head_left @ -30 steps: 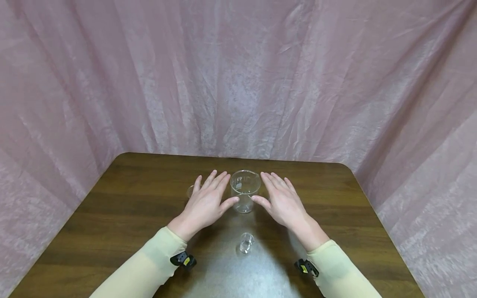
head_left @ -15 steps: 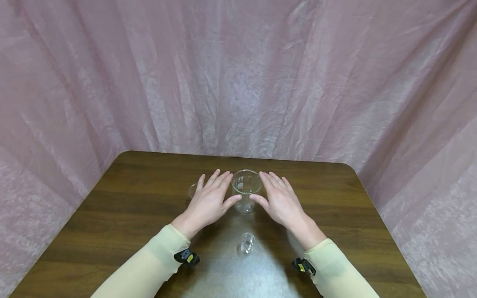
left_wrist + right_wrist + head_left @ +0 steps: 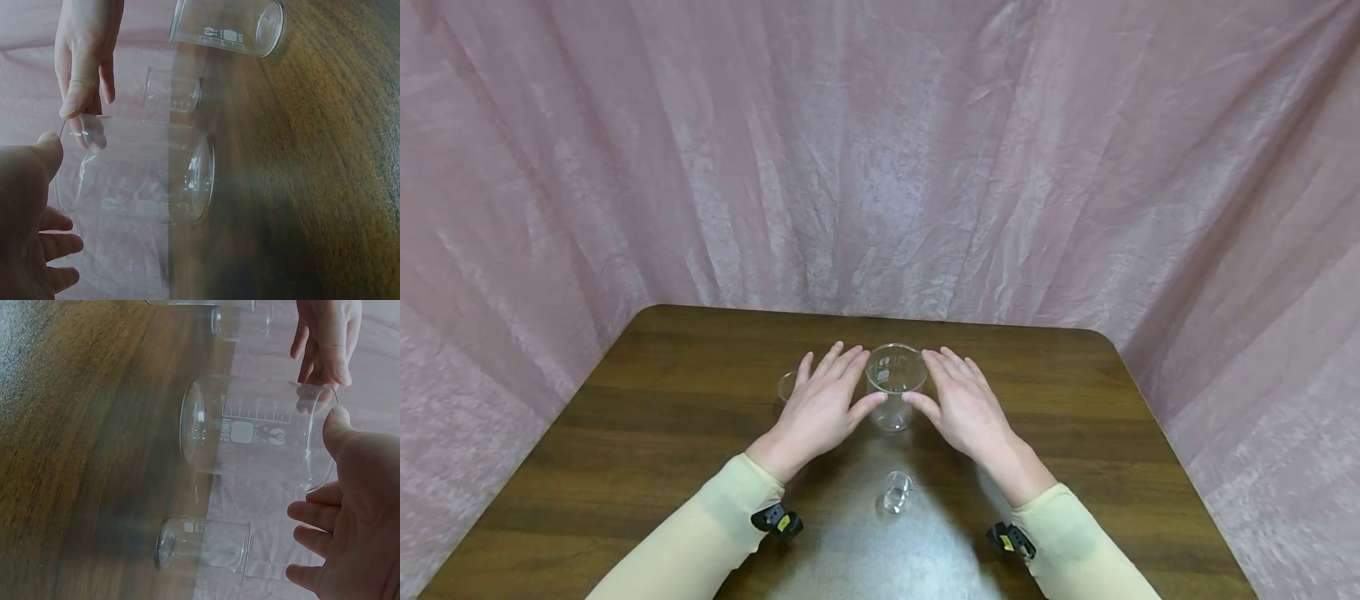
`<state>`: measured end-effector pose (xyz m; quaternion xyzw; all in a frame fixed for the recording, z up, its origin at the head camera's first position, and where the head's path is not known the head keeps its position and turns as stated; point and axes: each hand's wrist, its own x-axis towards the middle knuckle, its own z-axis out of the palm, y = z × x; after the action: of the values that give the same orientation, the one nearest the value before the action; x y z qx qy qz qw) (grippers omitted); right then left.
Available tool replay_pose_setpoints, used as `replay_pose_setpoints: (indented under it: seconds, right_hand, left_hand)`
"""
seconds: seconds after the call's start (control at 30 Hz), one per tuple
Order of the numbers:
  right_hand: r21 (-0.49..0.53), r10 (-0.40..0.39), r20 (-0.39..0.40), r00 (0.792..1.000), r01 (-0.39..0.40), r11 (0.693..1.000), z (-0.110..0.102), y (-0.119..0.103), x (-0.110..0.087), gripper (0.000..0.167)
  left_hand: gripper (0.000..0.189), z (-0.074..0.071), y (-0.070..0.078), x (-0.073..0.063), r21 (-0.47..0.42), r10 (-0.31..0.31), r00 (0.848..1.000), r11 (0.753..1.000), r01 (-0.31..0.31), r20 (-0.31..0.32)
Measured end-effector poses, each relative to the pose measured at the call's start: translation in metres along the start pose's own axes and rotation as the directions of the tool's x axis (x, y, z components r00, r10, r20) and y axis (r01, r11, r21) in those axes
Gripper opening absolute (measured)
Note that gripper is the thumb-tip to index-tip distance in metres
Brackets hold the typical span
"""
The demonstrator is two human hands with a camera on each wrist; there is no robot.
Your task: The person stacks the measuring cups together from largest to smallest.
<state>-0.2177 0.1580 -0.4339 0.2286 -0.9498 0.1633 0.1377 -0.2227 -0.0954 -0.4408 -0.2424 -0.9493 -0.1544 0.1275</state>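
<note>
A large clear glass beaker with white markings stands upright mid-table in the head view. At its left rim is my left hand, fingers extended and thumb toward the near side. My right hand mirrors it on the right. In the right wrist view, the right thumb lies at the rim of the large beaker; whether it presses is unclear. The left thumb is likewise close to the rim in the left wrist view, with the other left fingers spread below.
A small beaker stands nearer me, between the forearms. Another beaker is partly hidden behind the left hand. The right wrist view shows a further beaker on the right. A pink curtain hangs behind the brown table.
Both hands have drawn slightly inward, closer to the large beaker's rim. The beakers keep nearly the same places; over the last half second almost nothing has moved.
</note>
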Motion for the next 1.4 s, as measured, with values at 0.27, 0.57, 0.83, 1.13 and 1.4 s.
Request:
replay_pose_setpoints:
  seconds: [0.27, 0.57, 0.83, 1.13, 1.4]
  right_hand:
    - [0.008, -0.016, -0.012, 1.000, 0.016, 1.000, 0.000, -0.002, -0.004, 0.075]
    - [0.011, -0.018, -0.012, 1.000, 0.019, 1.000, 0.001, -0.005, -0.006, 0.075]
    - [0.012, -0.024, -0.008, 1.000, 0.024, 1.000, 0.000, -0.008, -0.011, 0.073]
    - [0.009, -0.039, -0.018, 0.999, 0.039, 0.999, 0.000, -0.011, -0.017, 0.074]
    - [0.020, -0.034, -0.028, 0.999, 0.034, 0.999, -0.001, -0.010, -0.015, 0.074]
  left_hand:
    - [0.077, 0.001, 0.000, -0.004, 0.002, -0.001, 1.000, 1.000, 0.001, 0.005]
    - [0.077, 0.001, 0.001, -0.007, 0.002, -0.008, 1.000, 1.000, 0.008, 0.002]
    - [0.077, 0.001, 0.002, -0.011, -0.007, -0.006, 1.000, 1.000, 0.006, -0.014]
    - [0.079, 0.001, 0.006, -0.016, -0.011, 0.005, 1.000, 1.000, -0.006, -0.024]
    - [0.079, -0.001, 0.005, -0.013, -0.007, 0.004, 1.000, 1.000, -0.004, -0.021]
